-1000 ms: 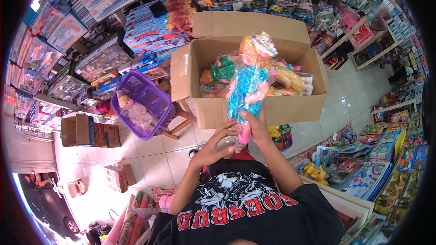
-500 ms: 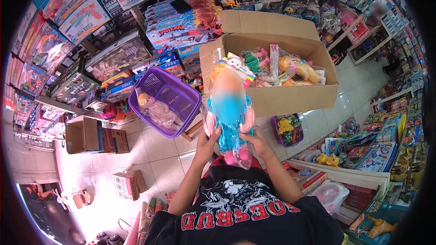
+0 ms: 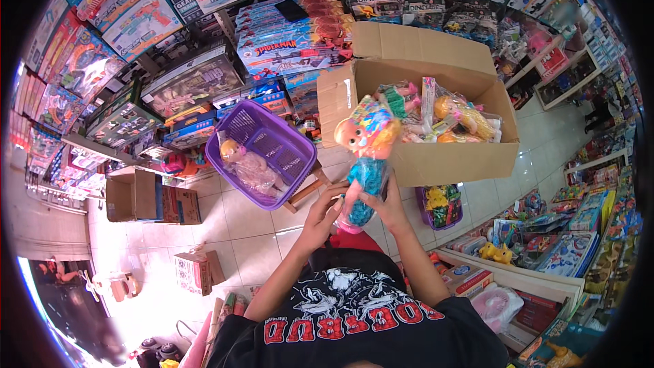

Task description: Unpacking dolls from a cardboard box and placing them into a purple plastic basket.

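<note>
A bagged doll (image 3: 370,174) in a blue-green outfit is tilted in front of me, its head toward the far side and turned to the left. A colourful hat or header covers the top of its head. My right hand (image 3: 387,208) grips the doll's lower right side, partly wrapped round it. On its other side my left hand (image 3: 323,221) has its fingers closed in at the doll's arm and legs. Beyond stands an open cardboard box (image 3: 449,163) of bagged dolls. To the left is a purple basket (image 3: 294,184) with one pink-clad bagged doll (image 3: 252,169) lying in it.
The basket rests on a wooden stool (image 3: 303,194). Boxed toys (image 3: 293,48) with a dark phone (image 3: 291,10) on top are stacked behind. A smaller purple basket (image 3: 443,217) sits beneath the cardboard box on the right. Cartons (image 3: 194,272) stand on the tiled floor; toy shelves line both sides.
The doll has turned in my hands from lying straight, broad side up, to a tilted side-on position. My left hand has shifted its hold, and the whole view has swung slightly left.
</note>
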{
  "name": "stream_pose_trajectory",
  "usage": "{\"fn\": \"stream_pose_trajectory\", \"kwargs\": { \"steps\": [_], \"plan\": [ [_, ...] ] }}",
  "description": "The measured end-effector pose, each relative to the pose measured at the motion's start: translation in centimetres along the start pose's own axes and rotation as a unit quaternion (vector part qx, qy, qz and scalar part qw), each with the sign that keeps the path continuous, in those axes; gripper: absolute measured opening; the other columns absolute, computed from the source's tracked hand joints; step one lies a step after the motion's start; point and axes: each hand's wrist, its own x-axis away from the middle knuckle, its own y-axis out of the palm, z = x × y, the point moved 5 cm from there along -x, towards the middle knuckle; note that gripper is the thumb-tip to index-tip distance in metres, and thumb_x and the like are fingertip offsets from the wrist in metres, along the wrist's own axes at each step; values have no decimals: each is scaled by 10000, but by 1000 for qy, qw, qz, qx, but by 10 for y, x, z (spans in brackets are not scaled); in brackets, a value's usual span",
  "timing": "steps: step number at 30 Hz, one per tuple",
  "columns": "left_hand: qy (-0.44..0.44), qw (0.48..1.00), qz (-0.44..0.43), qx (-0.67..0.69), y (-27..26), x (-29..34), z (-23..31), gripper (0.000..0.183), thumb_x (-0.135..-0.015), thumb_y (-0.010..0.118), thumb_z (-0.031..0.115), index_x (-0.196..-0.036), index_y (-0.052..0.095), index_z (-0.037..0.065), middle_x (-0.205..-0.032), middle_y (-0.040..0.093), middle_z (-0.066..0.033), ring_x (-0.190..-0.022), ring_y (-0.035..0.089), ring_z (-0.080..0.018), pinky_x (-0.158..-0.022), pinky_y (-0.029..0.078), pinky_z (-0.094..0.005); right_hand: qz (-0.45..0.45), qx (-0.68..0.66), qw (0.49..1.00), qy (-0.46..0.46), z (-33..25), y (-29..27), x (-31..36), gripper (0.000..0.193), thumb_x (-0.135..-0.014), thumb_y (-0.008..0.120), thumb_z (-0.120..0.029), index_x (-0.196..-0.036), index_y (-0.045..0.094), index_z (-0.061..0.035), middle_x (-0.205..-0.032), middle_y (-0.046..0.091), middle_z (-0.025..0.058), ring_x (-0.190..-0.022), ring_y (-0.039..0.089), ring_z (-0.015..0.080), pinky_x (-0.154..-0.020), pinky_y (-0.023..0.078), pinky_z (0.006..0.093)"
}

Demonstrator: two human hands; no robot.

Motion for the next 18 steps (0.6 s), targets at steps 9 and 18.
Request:
{"fn": "stream_pose_trajectory", "kwargs": {
  "steps": [9,18],
  "plan": [
    [-114,981,157,9,-40,7,-38,418,-1013,560,193,-1362,436,1,-1228,563,-75,-1098,547,-124,-936,464,-296,-61,189,976,-91,-5,19,-39,777,-757,822,-200,-1390,435,28,-1344,436,156,-1272,464,271,-1073,379,372],
    [-70,975,208,42,-113,-4,-42,173,-1010,564,158,-1099,511,19,-946,591,-17,-855,544,-77,-742,458,-251,-85,253,962,-62,28,79,-72,874,-766,814,-305,-1453,367,0,-1375,403,189,-1332,421,316,-1092,380,418]
  ]
}}
